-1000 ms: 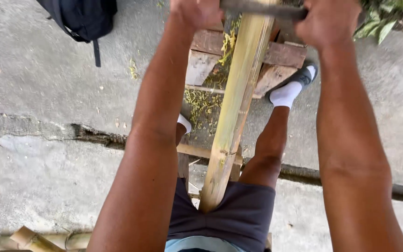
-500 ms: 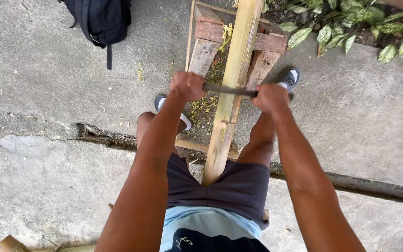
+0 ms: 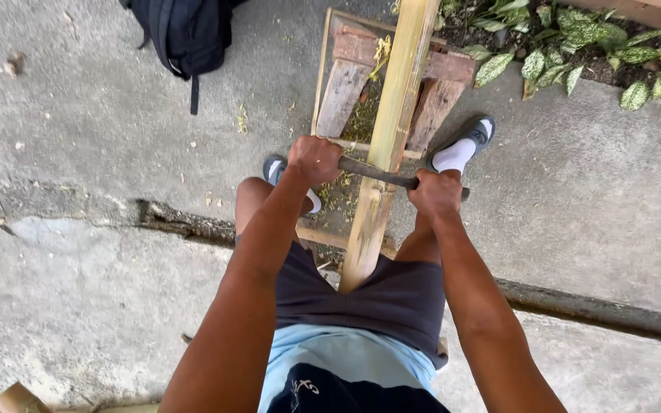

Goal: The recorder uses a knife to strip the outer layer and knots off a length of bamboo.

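Two hands share one tool here. Far left, a black backpack (image 3: 185, 30) lies on the concrete (image 3: 78, 138), well apart from you. Your left hand (image 3: 314, 159) is closed around one end of the dark blade (image 3: 376, 174), which lies flat across the bamboo pole (image 3: 392, 145); your right hand (image 3: 436, 191) is clenched on the other end, so the edge bears evenly on both sides. The pole slants from between your thighs up onto the wooden frame (image 3: 346, 84), which props it steady. Spotted leaves (image 3: 575, 46) grow at the right.

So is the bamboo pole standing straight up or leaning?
Leaning. The bamboo pole slants from the lap across the wooden frame.
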